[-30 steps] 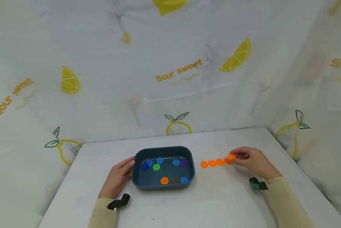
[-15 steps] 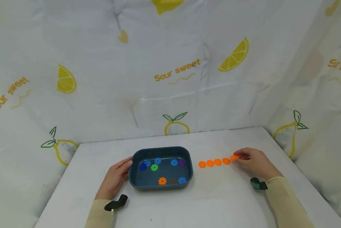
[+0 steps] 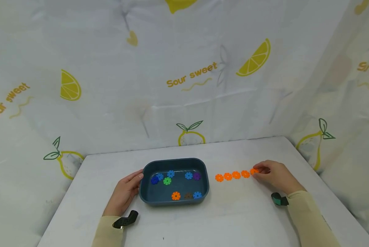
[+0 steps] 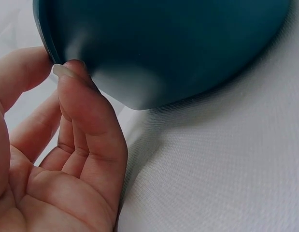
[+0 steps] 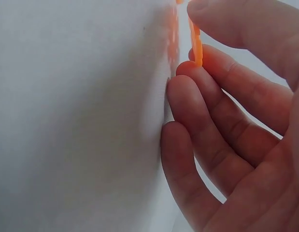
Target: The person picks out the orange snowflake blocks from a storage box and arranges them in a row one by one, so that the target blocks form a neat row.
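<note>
My left hand (image 3: 124,192) pinches the left rim of a dark teal plastic tray (image 3: 159,200) between thumb and fingers; the left wrist view shows the tray wall (image 4: 178,63) close up. Inside the tray lie notched plastic discs: several blue ones, a green disc (image 3: 167,181), a purple disc (image 3: 197,176), a brown disc (image 3: 188,196) and an orange disc (image 3: 176,196). My right hand (image 3: 276,175) pinches another orange notched disc (image 3: 254,171) at the right end of a row of orange discs (image 3: 236,175). In the right wrist view, this disc (image 5: 196,46) appears edge-on, just off the cloth.
A white cloth covers the table (image 3: 221,219). Behind and at both sides hangs a white sheet (image 3: 125,113) printed with lemons. Black wrist devices show near both sleeves, one left (image 3: 125,220) and one right (image 3: 279,199).
My right hand has moved slightly right and down with its orange disc, from overlapping the row's last disc to a spot just right of it. My left hand keeps holding the tray.
</note>
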The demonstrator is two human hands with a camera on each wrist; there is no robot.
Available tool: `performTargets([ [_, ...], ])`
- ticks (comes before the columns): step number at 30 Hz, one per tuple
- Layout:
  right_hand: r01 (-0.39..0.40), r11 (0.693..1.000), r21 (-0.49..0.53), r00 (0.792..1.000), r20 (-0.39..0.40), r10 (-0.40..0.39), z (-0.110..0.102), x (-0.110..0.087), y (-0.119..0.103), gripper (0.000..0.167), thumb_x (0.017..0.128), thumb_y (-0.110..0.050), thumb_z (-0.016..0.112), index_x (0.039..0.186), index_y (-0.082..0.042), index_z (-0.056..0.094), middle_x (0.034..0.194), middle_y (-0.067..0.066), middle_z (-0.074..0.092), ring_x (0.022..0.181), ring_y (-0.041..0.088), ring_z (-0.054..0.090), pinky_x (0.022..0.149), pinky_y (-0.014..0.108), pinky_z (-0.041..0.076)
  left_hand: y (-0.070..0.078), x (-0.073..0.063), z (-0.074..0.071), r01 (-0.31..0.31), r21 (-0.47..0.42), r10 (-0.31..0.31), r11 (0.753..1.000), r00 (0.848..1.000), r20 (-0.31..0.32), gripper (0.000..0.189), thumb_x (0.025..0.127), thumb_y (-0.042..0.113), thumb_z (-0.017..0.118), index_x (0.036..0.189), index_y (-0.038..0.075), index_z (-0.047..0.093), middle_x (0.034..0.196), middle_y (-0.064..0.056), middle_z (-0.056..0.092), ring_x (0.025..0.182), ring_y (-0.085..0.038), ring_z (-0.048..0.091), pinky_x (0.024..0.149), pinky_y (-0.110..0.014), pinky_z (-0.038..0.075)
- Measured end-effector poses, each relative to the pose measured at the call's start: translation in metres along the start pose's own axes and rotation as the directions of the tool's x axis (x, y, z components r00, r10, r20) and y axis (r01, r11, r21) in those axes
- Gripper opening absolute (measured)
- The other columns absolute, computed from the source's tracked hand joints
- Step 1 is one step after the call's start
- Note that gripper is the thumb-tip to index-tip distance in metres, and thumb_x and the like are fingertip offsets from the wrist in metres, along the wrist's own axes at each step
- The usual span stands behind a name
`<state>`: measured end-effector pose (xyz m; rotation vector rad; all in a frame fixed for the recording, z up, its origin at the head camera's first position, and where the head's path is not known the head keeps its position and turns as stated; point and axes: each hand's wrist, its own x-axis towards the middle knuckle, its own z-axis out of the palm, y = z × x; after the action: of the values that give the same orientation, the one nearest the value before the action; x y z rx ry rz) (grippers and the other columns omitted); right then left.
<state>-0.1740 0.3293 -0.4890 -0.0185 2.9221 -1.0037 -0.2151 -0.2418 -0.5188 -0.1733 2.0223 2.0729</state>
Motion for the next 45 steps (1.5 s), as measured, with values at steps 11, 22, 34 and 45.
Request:
performTargets([
  [11, 0.007, 1.000, -0.016, 1.000, -0.006, -0.007, 0.0029, 0.0006, 0.0015, 0.036, 0.095, -0.034, 0.085, 0.122, -0.011, 0.078, 0.105, -0.001, 0.074, 0.096, 0.016, 0.064, 0.079, 0.024, 0.053, -0.0003, -0.0006, 0.0008, 0.005, -0.016, -0.005, 1.000, 1.000, -0.009, 0.054, 0.104, 0.034, 0.074, 0.150, 0.008, 0.063, 0.122, 0.001, 0.075, 0.099, -0.013, 0.066, 0.086, -0.024, 0.058],
  [22, 0.019, 0.999, -0.044, 0.999, -0.025, -0.020, 0.0044, 0.0023, 0.0019, 0.030, 0.094, -0.029, 0.085, 0.118, -0.012, 0.079, 0.103, -0.001, 0.074, 0.094, 0.016, 0.064, 0.078, 0.024, 0.053, 0.0002, -0.0009, 0.0015, 0.008, -0.011, -0.008, 1.000, 1.000, -0.013, 0.056, 0.103, 0.035, 0.075, 0.150, 0.008, 0.063, 0.121, 0.000, 0.075, 0.100, -0.014, 0.066, 0.086, -0.024, 0.058],
  [34, 0.036, 0.996, -0.083, 0.998, -0.051, -0.040, 0.0076, 0.0032, 0.0027, 0.026, 0.093, -0.025, 0.085, 0.115, -0.012, 0.079, 0.104, 0.000, 0.074, 0.092, 0.016, 0.064, 0.078, 0.026, 0.054, 0.0009, -0.0002, 0.0013, 0.007, -0.011, -0.007, 1.000, 1.000, -0.010, 0.057, 0.103, 0.036, 0.076, 0.151, 0.009, 0.063, 0.125, 0.000, 0.075, 0.100, -0.014, 0.066, 0.086, -0.025, 0.059],
  [45, 0.037, 0.995, -0.088, 0.998, -0.050, -0.042, 0.0085, 0.0028, 0.0032, 0.025, 0.094, -0.027, 0.085, 0.114, -0.014, 0.079, 0.105, 0.001, 0.074, 0.093, 0.016, 0.063, 0.079, 0.027, 0.054, 0.0032, -0.0011, 0.0031, 0.014, -0.002, -0.014, 1.000, 1.000, -0.020, 0.056, 0.103, 0.036, 0.076, 0.150, 0.009, 0.064, 0.125, 0.000, 0.075, 0.100, -0.015, 0.067, 0.086, -0.024, 0.059],
])
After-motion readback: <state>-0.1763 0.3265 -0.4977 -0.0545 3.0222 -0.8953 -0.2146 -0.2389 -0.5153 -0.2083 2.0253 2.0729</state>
